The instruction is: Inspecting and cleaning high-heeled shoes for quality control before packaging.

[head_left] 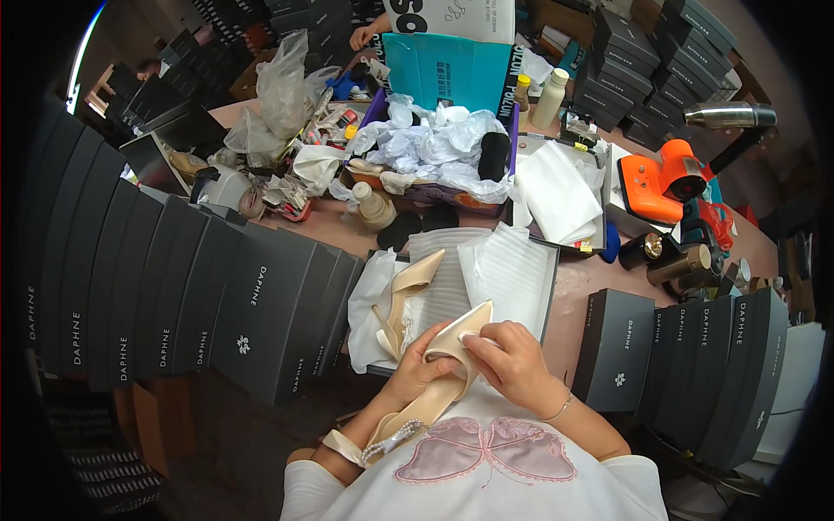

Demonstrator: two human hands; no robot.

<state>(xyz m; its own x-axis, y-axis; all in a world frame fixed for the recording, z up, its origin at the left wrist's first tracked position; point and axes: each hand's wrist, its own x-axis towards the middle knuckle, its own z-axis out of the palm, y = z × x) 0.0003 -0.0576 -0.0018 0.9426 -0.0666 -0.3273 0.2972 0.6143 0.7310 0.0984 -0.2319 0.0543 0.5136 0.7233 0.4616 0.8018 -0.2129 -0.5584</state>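
Note:
Close to my chest, my left hand (412, 375) is closed round a beige pointed-toe shoe (440, 395) with a strap and a beaded trim near its heel end. The toe points up and away from me. My right hand (519, 366) is pinched on a small white wad (469, 337), pressed against the upper near the toe; whether it is cloth or paper I cannot tell. Beyond my hands, a matching high-heeled shoe (417, 274) lies on its side in an open shoebox (549, 300) lined with white tissue paper (506, 265).
Dark shoeboxes (271, 304) stand in rows at the left, with more boxes (618, 347) at the right. Behind the open box sit a white bottle (372, 207), a purple-edged bin of crumpled paper (434, 143), and an orange device (651, 184). Another person's hand (369, 33) shows at the far side.

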